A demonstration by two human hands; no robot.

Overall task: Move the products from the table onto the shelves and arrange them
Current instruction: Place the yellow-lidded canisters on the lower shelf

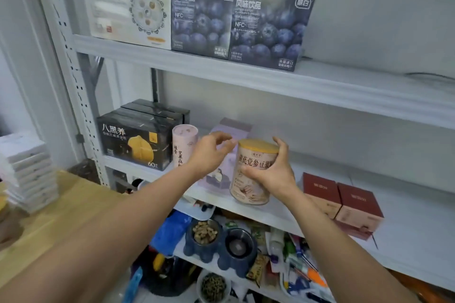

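A round can with a yellow lid stands on the middle shelf, near its front edge. My right hand grips the can's right side, thumb across its front. My left hand hovers just left of the can with fingers loosely curled, holding nothing. A pale pink can stands behind my left wrist. A lilac box sits between the two cans, partly hidden by my left hand. To the left are black boxes; to the right are dark red boxes.
The top shelf holds a white box and two blueberry drink boxes. A wooden table at left carries a stack of white boxes. Pet bowls and clutter fill the shelf below.
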